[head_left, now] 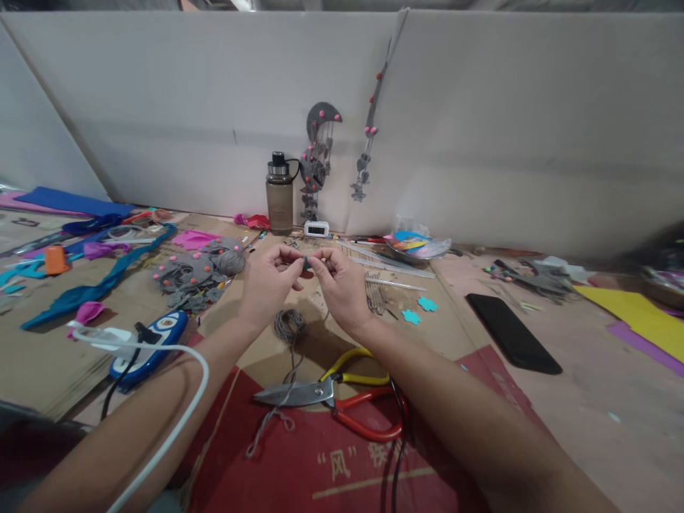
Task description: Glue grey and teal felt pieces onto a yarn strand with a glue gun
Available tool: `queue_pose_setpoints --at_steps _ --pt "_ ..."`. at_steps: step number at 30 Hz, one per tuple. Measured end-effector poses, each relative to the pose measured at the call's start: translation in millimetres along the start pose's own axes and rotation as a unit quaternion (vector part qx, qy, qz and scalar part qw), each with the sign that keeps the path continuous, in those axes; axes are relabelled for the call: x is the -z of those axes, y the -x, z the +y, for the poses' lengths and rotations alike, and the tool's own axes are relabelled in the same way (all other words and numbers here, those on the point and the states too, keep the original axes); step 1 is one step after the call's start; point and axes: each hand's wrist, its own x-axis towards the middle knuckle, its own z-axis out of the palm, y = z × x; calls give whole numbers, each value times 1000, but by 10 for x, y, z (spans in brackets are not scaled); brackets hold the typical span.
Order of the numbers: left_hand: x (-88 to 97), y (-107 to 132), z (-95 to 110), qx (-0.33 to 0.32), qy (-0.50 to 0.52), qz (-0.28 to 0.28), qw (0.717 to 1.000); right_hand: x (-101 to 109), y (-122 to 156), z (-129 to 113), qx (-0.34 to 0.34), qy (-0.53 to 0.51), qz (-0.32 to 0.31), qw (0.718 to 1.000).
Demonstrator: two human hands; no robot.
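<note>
My left hand (268, 279) and my right hand (342, 283) meet over the middle of the table, fingertips pinched together on a small dark green piece (306, 263). Both hands are closed around it. Just below my wrists lies a small bundle of grey yarn (289, 325), its strand trailing toward me. Scissors with yellow and red handles (334, 393) lie on red cardboard (299, 456) under my forearms.
A brown water bottle (280, 194) and grey felt hangings (316, 158) stand at the back wall. Grey felt cutouts (193, 276) and blue strips (96, 288) lie left, a blue-white glue gun (152, 345) near my left arm, a black phone (511, 332) right, yellow sheet (633, 308) far right.
</note>
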Motion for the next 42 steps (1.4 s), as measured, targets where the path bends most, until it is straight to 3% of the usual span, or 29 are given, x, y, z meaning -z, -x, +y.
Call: queue_pose_setpoints --at_steps 9,13,21,31,42 --pt "-27 -7 -18 -1 64 -12 998 3 -8 22 -7 28 -8 1000" --pt "-19 -8 -34 -10 45 -5 999 7 -7 6 -10 28 -13 999" --pt "16 -11 -66 -90 -48 -8 995 2 -11 6 -17 17 -28 999" --pt "-10 -54 -112 56 127 -32 990 19 -63 -35 -27 8 -18 999" --pt "-15 -62 -140 59 148 -6 987 4 -2 -10 7 43 -31 999"
